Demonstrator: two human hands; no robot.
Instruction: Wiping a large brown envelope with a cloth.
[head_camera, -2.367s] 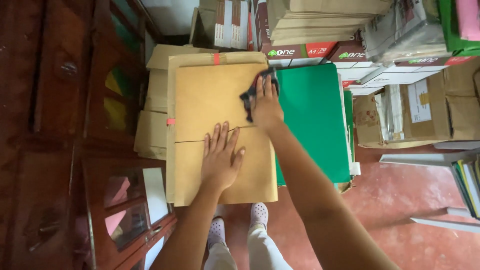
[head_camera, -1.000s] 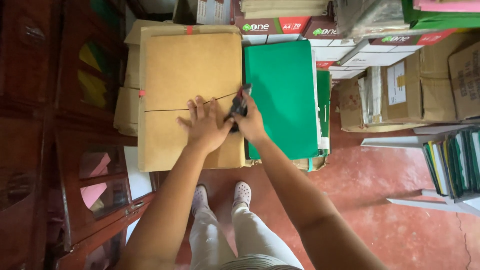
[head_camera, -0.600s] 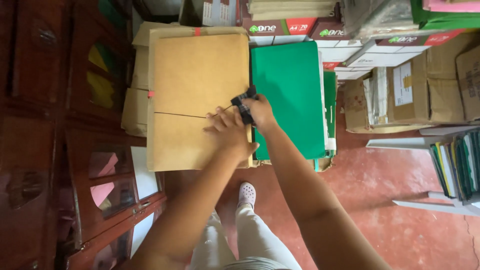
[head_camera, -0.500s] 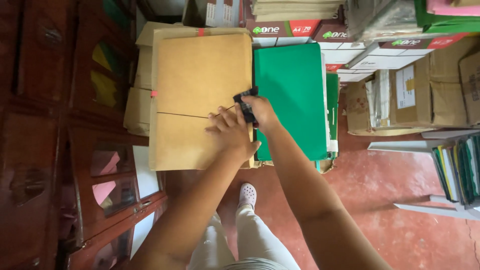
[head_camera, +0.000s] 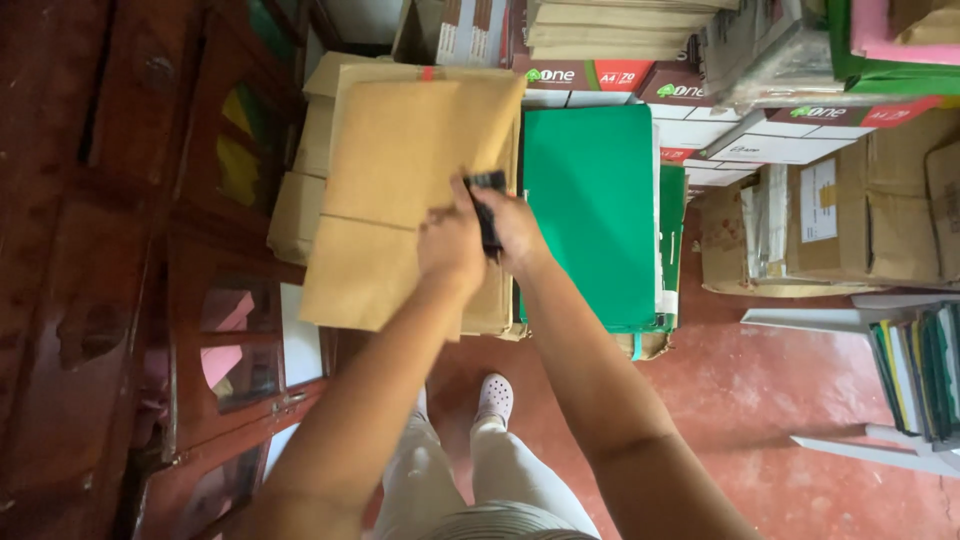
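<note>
I stand on a red polished floor (head_camera: 800, 400) in a crowded storeroom. A dark wooden cabinet (head_camera: 120, 270) with glass-panelled doors runs down the left side, and stacked cartons of paper (head_camera: 700, 90) fill the far wall. To the right sit brown cardboard boxes (head_camera: 860, 210), and near the right edge a rack of upright files (head_camera: 915, 365) shows green and dark spines. Directly ahead of me a stack of brown cardboard sheets (head_camera: 400, 200) lies on a pile of similar packs, its top sheet marked by a crosswise line a little nearer than its middle. Just right of it, touching its edge, lies a green folder stack (head_camera: 590, 210) with pale sheets showing along its right side. My two hands meet at the right edge of the brown stack, close beside the green one. My left hand (head_camera: 450, 245) is curled, fingers bent inward against the black tool (head_camera: 487, 205); whether it grips the tool or only steadies it I cannot tell. My right hand (head_camera: 518, 228) is closed around the same black tool, which stands up between both hands, its upper end clear of my fingers. Its kind is not discernible. Below, my light trousers and one pale perforated shoe (head_camera: 494, 398) are visible.
</note>
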